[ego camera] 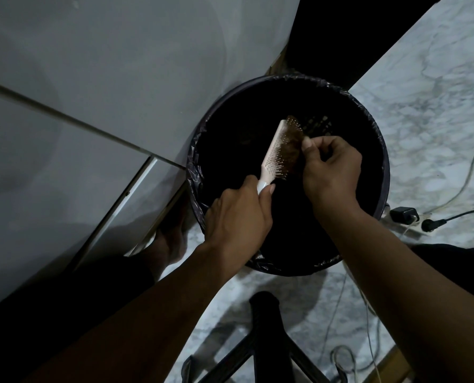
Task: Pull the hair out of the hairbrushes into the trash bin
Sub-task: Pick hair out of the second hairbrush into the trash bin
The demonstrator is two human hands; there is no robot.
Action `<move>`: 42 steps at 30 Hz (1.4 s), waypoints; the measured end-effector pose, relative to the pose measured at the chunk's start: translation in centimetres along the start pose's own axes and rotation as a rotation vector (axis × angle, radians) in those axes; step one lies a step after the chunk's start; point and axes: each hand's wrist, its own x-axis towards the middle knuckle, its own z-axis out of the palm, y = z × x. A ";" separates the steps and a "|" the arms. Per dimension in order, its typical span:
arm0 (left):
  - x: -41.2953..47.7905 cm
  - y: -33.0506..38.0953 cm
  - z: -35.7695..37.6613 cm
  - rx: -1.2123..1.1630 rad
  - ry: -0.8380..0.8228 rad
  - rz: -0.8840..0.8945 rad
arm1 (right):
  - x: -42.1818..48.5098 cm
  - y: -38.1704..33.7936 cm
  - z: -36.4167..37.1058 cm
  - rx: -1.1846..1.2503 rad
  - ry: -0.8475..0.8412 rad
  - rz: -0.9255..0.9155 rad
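The right hand (330, 170) has its fingers curled and pinches a brown clump of hair (293, 146) on the bristles of a pale paddle hairbrush (272, 152). The left hand (237, 218) is wrapped around the brush's handle. Both hold the brush above the open mouth of the black-lined trash bin (195, 172). A black power adapter (403, 214) lies on the marble floor (437, 106) just beside the bin.

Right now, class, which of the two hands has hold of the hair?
The right hand: it pinches the brown hair on the bristles, while the left hand only grips the hairbrush handle above the trash bin.
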 end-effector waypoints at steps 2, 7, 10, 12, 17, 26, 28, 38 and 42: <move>0.1 0.0 -0.1 0.006 0.005 -0.001 | -0.2 0.1 0.3 0.038 0.027 0.030; 0.0 0.0 -0.1 0.028 0.022 -0.014 | -0.5 0.0 0.4 0.162 -0.046 0.117; -0.1 0.1 -0.2 0.057 0.017 -0.002 | -0.7 -0.2 0.4 0.120 -0.226 0.026; -0.2 0.3 -0.2 0.073 0.011 0.009 | -1.0 -0.2 0.6 0.042 -0.269 -0.054; -0.5 0.4 0.2 0.069 0.013 0.025 | -0.6 -0.6 0.2 -0.015 -0.150 -0.074; 0.2 0.2 -0.2 0.034 -0.022 0.001 | 0.6 -0.7 0.0 0.223 -0.074 0.187; 0.3 -0.4 -0.1 0.023 -0.028 -0.049 | 0.9 -1.5 -0.5 0.356 -0.063 0.264; 0.8 -1.1 -0.4 -0.002 0.085 -0.057 | 1.3 -1.0 -0.5 0.306 -0.240 0.387; 0.8 -1.2 -0.3 -0.028 0.061 -0.079 | 1.5 -0.6 -0.5 0.208 -0.253 0.366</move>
